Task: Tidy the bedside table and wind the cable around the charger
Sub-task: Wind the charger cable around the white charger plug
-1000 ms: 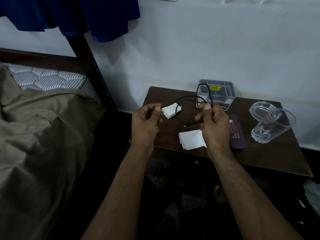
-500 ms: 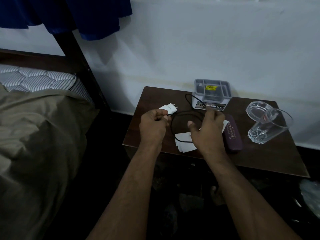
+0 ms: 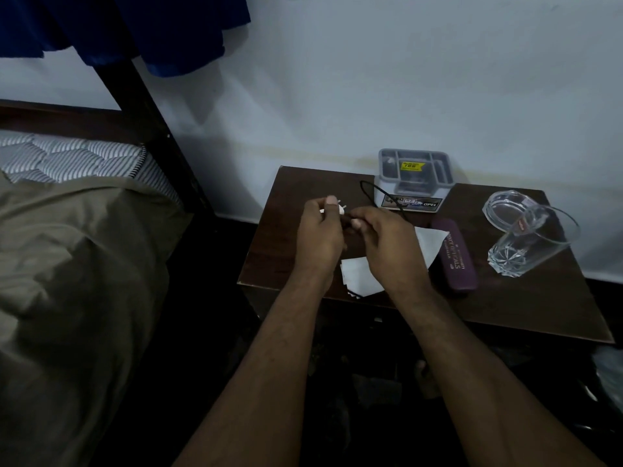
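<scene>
My left hand (image 3: 319,238) grips the white charger (image 3: 340,209) above the dark wooden bedside table (image 3: 290,237); only the charger's pronged end shows past my fingers. My right hand (image 3: 387,244) is right beside it, pinching the black cable (image 3: 374,193) close to the charger. One loop of cable arcs back toward the grey organiser, and a bit of it shows at the table's front edge under the white paper (image 3: 359,276).
A grey compartment organiser (image 3: 414,178) stands at the back against the wall. A purple spectacle case (image 3: 455,254), a glass ashtray (image 3: 505,210) and a tilted drinking glass (image 3: 529,244) sit to the right. The bed (image 3: 74,264) with an olive blanket lies left.
My right hand has come left and now meets the left hand at the charger. The wide cable loop has drawn in to a smaller one. The camera has shifted a little.
</scene>
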{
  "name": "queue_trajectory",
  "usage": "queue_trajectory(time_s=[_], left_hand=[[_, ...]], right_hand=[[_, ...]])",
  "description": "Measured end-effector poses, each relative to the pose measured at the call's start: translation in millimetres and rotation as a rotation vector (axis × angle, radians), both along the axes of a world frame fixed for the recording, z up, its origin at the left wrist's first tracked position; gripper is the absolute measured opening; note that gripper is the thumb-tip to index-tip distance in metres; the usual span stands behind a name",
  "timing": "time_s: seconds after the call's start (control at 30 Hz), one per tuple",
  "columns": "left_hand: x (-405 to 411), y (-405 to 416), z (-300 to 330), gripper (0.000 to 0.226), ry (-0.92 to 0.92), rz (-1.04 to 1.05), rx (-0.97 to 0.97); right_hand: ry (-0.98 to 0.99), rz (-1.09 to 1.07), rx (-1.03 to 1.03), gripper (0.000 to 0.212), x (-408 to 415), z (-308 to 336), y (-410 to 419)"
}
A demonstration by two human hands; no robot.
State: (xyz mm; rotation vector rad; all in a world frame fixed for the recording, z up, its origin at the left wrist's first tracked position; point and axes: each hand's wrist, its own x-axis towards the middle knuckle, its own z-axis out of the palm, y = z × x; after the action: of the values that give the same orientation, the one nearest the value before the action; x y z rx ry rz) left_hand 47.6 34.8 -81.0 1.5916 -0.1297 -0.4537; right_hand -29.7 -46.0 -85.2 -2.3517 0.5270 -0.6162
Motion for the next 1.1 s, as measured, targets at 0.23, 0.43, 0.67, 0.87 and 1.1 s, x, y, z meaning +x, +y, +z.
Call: queue_trajectory(time_s=[0.23,0.43,0.67,0.87,1.1], left_hand=[[25.6,-1.7,-10.2,0.018,-0.269,0.085,0.286],[61.7,-22.5,-32.9,0.042,-0.675,-0.133,0.803],[82.2,-40.8,-61.4,0.041,-0.679,-0.284,1.006],[83.5,-41.0,-55.7,0.053,-0.482,-0.128,0.768],[49.3,4.7,5.4,0.027,0.085,0.062,-0.086]], right_hand=[[-0.025,-0.159,0.164,0.018,1.5,-7.2,-13.7],[-0.023,-0.221,0.276,0.018,7.2,-14.2,-20.8],[0.006,-0.216,0.334,0.021,17.4,-19.4,-24.0],[0.009,-0.192,0.259,0.009,15.8,-15.5,-25.0],[-0.083,-0.094,0.191,0.014,11.8,-4.1,-19.4]])
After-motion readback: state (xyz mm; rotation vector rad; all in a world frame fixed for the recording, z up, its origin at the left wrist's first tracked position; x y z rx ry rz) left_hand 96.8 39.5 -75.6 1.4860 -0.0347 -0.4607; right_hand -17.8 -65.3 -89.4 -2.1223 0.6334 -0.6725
